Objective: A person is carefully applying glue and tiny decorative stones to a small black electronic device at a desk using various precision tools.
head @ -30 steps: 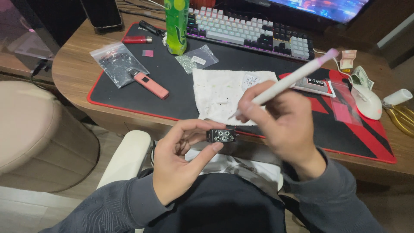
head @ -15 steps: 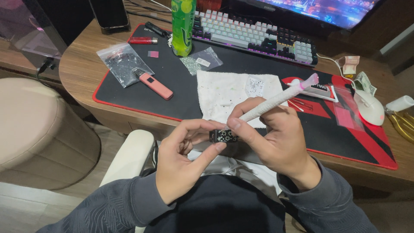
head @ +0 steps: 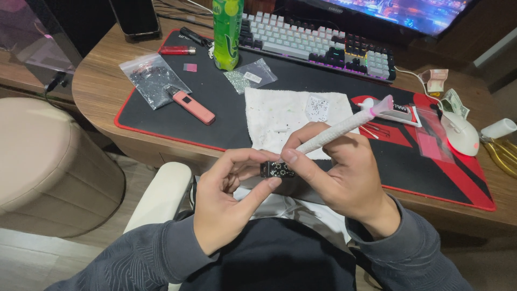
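Observation:
My left hand point(head: 229, 202) pinches a small black block studded with tiny stones point(head: 277, 170) between thumb and fingers, just in front of the desk edge. My right hand point(head: 344, 172) grips a long white pen-like tool with a pink end point(head: 347, 125), its lower tip meeting the block and its pink end pointing up and right. Beyond the hands a white cloth point(head: 280, 116) lies on the black and red desk mat point(head: 231, 113), with a small sheet of stones point(head: 318, 108) on it.
On the mat lie a pink stick-shaped device point(head: 192, 105), two clear bags of small beads point(head: 151, 78), a green bottle point(head: 226, 32), a glue tube point(head: 401, 114) and a red lighter point(head: 177, 50). A keyboard point(head: 318, 46), white mouse point(head: 459, 132) and beige stool point(head: 48, 167) are nearby.
The right hand has swung the tool's pink end down from high right and brought its tip onto the block. The left hand stays closed on the block.

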